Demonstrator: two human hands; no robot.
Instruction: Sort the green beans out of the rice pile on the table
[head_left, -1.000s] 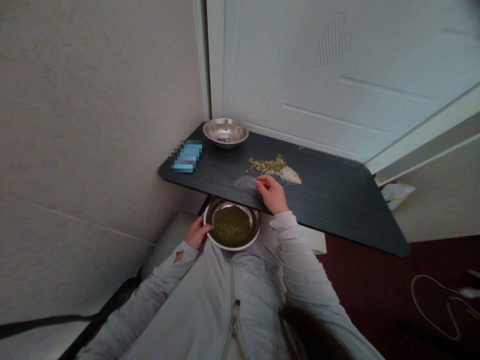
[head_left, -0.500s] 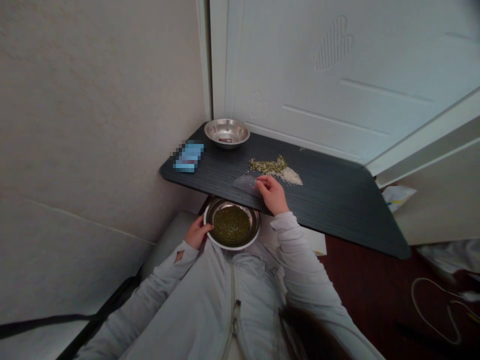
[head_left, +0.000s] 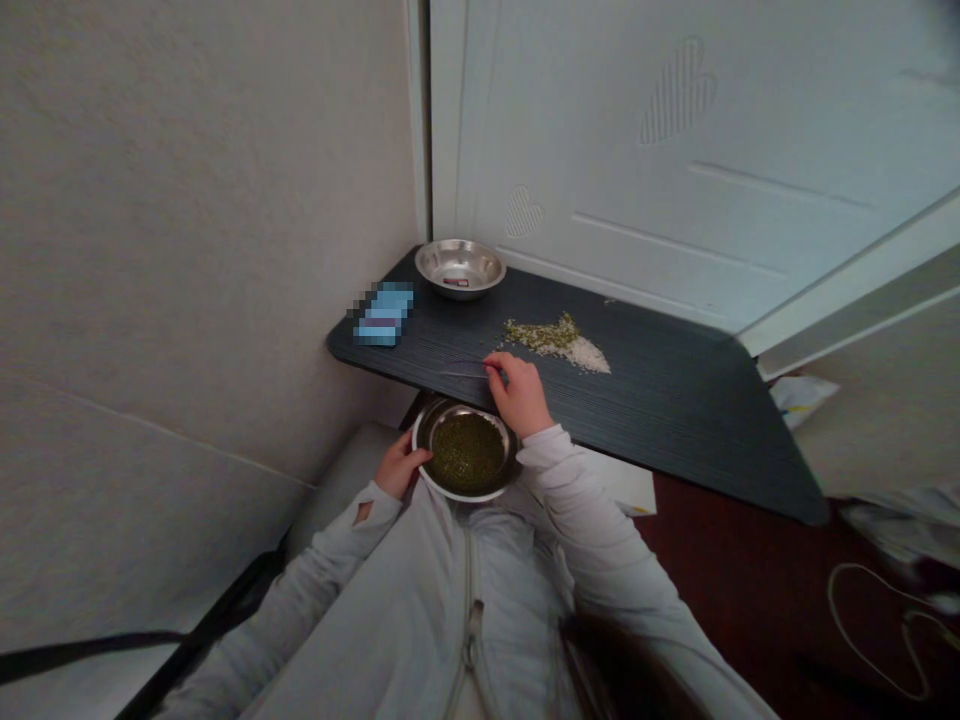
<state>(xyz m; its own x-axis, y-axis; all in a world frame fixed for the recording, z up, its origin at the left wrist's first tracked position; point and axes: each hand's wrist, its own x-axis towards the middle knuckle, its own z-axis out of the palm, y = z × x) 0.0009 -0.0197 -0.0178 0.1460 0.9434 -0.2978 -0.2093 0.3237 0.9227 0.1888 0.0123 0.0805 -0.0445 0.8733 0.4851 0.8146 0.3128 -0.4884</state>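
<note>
My left hand (head_left: 400, 466) grips the left rim of a steel bowl (head_left: 466, 496), which sits in my lap partly under the table edge. A layer of small green beans (head_left: 469, 455) fills the bowl's bottom. Above the table's front edge, my right hand (head_left: 520, 393) pinches a thin clear plastic piece (head_left: 460, 373), seen nearly edge-on; its exact kind is unclear. Just beyond that hand lies a loose heap of green beans (head_left: 551, 334) mixed with white grains (head_left: 589, 354), which look like rice.
The dark tabletop (head_left: 675, 410) stands against a white door (head_left: 600, 120). At its far left are a second steel bowl (head_left: 460, 262) with a small dark-red item inside, and a blurred blue object (head_left: 385, 315). A pale cable (head_left: 855, 640) lies on the floor at right.
My right hand has moved left with the clear plastic piece, which has turned from face-on to nearly edge-on. My left hand stays on the bowl. The whole view has shifted slightly.
</note>
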